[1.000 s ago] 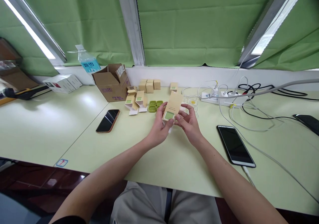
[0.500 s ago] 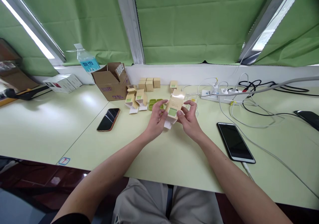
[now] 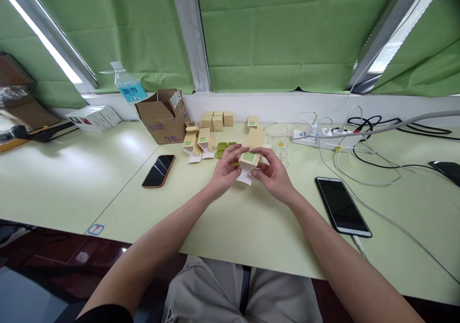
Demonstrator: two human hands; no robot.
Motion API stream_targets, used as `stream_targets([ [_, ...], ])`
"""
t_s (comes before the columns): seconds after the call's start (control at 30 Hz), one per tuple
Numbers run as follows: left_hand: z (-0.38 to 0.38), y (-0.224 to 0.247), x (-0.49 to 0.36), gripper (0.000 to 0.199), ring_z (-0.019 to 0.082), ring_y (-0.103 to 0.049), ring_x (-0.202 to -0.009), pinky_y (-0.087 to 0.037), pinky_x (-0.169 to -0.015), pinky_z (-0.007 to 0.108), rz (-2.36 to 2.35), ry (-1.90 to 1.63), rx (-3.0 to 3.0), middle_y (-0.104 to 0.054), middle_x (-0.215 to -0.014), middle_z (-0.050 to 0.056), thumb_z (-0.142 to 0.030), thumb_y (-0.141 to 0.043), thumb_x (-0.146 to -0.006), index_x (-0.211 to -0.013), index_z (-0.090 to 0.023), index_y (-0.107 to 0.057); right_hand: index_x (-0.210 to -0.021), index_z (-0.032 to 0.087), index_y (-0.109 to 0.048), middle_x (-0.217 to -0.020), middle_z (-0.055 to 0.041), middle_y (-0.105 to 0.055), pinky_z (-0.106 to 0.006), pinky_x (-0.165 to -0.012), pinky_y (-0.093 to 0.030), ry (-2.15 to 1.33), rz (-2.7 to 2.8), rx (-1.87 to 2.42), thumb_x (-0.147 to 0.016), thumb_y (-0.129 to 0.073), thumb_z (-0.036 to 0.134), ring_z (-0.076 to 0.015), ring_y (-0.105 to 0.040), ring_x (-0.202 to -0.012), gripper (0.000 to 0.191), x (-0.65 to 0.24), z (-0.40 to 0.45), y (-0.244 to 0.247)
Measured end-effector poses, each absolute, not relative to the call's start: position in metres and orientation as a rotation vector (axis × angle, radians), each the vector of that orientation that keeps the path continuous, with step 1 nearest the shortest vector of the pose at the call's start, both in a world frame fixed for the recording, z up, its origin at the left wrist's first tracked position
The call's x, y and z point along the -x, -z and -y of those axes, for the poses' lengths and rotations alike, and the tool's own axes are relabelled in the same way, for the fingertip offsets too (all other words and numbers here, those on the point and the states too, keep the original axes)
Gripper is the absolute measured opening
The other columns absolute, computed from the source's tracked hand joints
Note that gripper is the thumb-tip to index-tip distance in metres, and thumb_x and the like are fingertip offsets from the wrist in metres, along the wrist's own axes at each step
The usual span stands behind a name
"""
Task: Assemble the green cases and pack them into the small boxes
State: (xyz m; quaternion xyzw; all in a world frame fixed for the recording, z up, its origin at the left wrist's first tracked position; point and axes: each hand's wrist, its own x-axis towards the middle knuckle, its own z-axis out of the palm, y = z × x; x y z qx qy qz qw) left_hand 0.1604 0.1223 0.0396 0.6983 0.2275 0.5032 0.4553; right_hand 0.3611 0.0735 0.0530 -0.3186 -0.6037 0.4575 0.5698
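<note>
Both hands hold one small tan box (image 3: 250,157) with a green label and a white flap hanging toward me. My left hand (image 3: 227,169) grips its left side, and my right hand (image 3: 272,173) grips its right side. Behind the left hand lie green containers (image 3: 222,147) on the table. Two similar boxes with white flaps, one (image 3: 190,144) beside the other (image 3: 205,141), stand farther left. Several closed tan boxes (image 3: 217,121) are by the wall, and one more (image 3: 252,122) stands behind the held box. Clear plastic pieces (image 3: 281,145) lie right of it.
An open cardboard carton (image 3: 163,121) and a bottle (image 3: 128,86) stand at the back left. One phone (image 3: 158,171) lies left of my hands, another (image 3: 342,206) right with a cable. A power strip (image 3: 325,139) with tangled cables is at the back right.
The held box has tipped so that its labelled end faces up more and its top panel shows less. My fingers have moved over its upper edges. The view has shifted slightly.
</note>
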Motion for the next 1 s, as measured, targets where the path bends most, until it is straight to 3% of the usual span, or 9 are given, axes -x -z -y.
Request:
stream_targets([
  [0.27,-0.118,-0.037,-0.165,0.048,0.021,-0.066,-0.108,-0.063,-0.097,0.044,-0.592,-1.271,-1.754,-0.047,-0.162,0.011,-0.035,-0.075,-0.097,-0.145,-0.037,-0.072,-0.132,0.037,-0.06,-0.15,-0.005,-0.059,-0.038,-0.081,-0.062,-1.01,1.387,0.824,-0.093,-0.083,0.047,-0.015,-0.068,-0.083,0.046,-0.36,-0.075,-0.049],
  [0.43,-0.122,-0.038,-0.161,0.071,0.029,-0.062,-0.128,-0.058,-0.111,0.048,-0.374,-1.105,-1.705,-0.037,-0.174,0.009,-0.034,-0.082,-0.087,-0.155,-0.04,-0.064,-0.13,0.036,-0.058,-0.137,-0.0041,-0.064,-0.038,-0.086,-0.062,-1.043,1.307,0.827,-0.089,-0.088,0.053,-0.0192,-0.075,-0.094,0.054,-0.368,-0.079,-0.052],
  [0.57,-0.12,-0.035,-0.164,0.085,0.032,-0.056,-0.145,-0.052,-0.12,0.048,-0.343,-1.072,-1.714,-0.032,-0.18,0.009,-0.041,-0.088,-0.086,-0.164,-0.041,-0.052,-0.131,0.036,-0.058,-0.133,-0.0035,-0.066,-0.037,-0.089,-0.062,-1.073,1.276,0.835,-0.086,-0.091,0.053,-0.0203,-0.077,-0.098,0.058,-0.371,-0.079,-0.054],
  [0.73,-0.115,-0.036,-0.173,0.062,0.022,-0.067,-0.117,-0.059,-0.102,0.039,-0.491,-1.227,-1.668,-0.052,-0.164,0.014,-0.046,-0.083,-0.096,-0.152,-0.033,-0.06,-0.133,0.036,-0.062,-0.146,-0.0058,-0.064,-0.041,-0.1,-0.063,-1.095,1.329,0.784,-0.086,-0.091,0.055,-0.0205,-0.075,-0.101,0.058,-0.369,-0.075,-0.056],
  [0.83,-0.116,-0.039,-0.173,0.049,0.016,-0.066,-0.097,-0.06,-0.091,0.034,-0.534,-1.33,-1.671,-0.059,-0.152,0.012,-0.049,-0.078,-0.1,-0.142,-0.03,-0.065,-0.137,0.037,-0.063,-0.152,-0.0071,-0.063,-0.043,-0.104,-0.063,-1.116,1.362,0.767,-0.089,-0.087,0.059,-0.0216,-0.074,-0.105,0.058,-0.368,-0.072,-0.057],
  [0.9,-0.116,-0.041,-0.17,0.051,0.016,-0.065,-0.097,-0.06,-0.09,0.033,-0.518,-1.319,-1.683,-0.059,-0.15,0.013,-0.053,-0.077,-0.1,-0.144,-0.029,-0.065,-0.138,0.037,-0.063,-0.153,-0.0072,-0.063,-0.043,-0.103,-0.064,-1.116,1.362,0.777,-0.09,-0.086,0.06,-0.022,-0.075,-0.107,0.058,-0.368,-0.071,-0.057],
  [1.0,-0.118,-0.043,-0.164,0.072,0.025,-0.067,-0.116,-0.061,-0.098,0.038,-0.411,-1.181,-1.702,-0.055,-0.157,0.015,-0.058,-0.081,-0.094,-0.157,-0.033,-0.059,-0.137,0.038,-0.062,-0.152,-0.0068,-0.064,-0.042,-0.1,-0.065,-1.112,1.32,0.787,-0.089,-0.086,0.06,-0.0231,-0.075,-0.11,0.058,-0.369,-0.073,-0.057],
])
